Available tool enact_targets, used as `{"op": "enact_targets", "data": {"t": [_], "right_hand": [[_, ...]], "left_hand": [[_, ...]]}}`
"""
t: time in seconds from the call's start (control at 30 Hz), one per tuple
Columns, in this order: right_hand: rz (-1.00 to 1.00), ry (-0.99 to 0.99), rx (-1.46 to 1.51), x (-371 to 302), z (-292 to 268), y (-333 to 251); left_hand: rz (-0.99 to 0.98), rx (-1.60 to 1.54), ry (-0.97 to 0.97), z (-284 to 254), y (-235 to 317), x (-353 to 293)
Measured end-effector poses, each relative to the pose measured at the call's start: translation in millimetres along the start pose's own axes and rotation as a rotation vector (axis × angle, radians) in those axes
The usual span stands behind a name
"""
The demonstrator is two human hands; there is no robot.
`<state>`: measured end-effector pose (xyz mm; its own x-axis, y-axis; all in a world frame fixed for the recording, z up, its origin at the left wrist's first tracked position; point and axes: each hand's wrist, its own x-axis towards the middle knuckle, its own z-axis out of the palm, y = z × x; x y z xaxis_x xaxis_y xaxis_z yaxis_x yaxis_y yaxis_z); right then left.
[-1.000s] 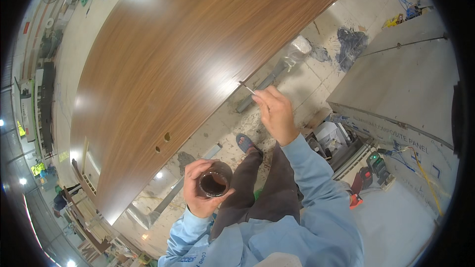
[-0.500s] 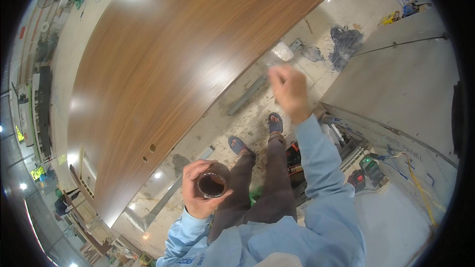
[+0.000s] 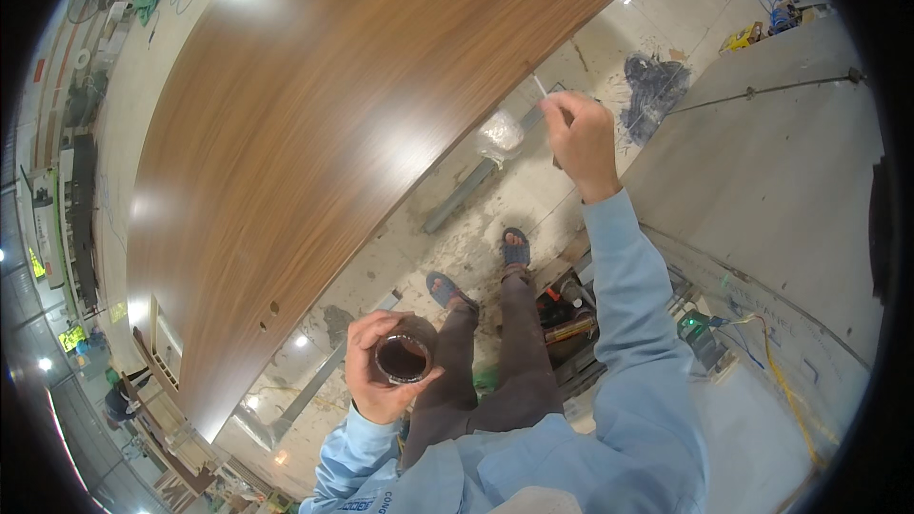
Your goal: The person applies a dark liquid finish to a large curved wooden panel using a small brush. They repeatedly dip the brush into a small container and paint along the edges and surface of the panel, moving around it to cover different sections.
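My left hand (image 3: 374,373) is wrapped round an open-topped jar (image 3: 426,333) of dark brown liquid, held in front of my legs. Out over the floor, my right hand (image 3: 585,136) pinches a thin brush-like stick with a pale shaft (image 3: 540,86). Its dark tip meets the near long edge of a large brown wood-grain panel (image 3: 324,133), toward the panel's far right part; whether it touches is too small to tell. Two holes (image 3: 274,307) show near the panel's lower left end.
A grey metal bar (image 3: 459,196) and crumpled clear plastic (image 3: 501,135) lie below the panel's edge. Grey boards (image 3: 771,152) stand at my right, with a tool box (image 3: 571,324) beside my legs. Dark stains (image 3: 652,95) mark the floor.
My right hand has moved up and slightly right, bringing the stick's tip to the panel's edge. My left hand still holds the jar in nearly the same place.
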<state>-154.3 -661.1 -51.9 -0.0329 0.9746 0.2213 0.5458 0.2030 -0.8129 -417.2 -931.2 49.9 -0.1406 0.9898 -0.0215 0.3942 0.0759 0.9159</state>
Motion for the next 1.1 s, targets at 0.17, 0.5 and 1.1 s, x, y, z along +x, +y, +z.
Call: {"op": "enact_targets", "data": {"t": [0.17, 0.5, 1.1], "right_hand": [[-0.081, -0.215, -0.03, 3.3, -14.4, 1.1], [-0.179, 0.084, 0.032, 45.0, -33.0, 54.2], [-0.221, -0.164, -0.054, 50.8, -61.1, 39.0]], "left_hand": [[-0.019, 0.0, -0.02, 14.5, 8.7, 5.9], [-0.015, 0.015, -0.026, 39.6, 21.8, 19.8], [-0.024, 0.031, -0.009, 61.8, 37.7, 45.8]]}}
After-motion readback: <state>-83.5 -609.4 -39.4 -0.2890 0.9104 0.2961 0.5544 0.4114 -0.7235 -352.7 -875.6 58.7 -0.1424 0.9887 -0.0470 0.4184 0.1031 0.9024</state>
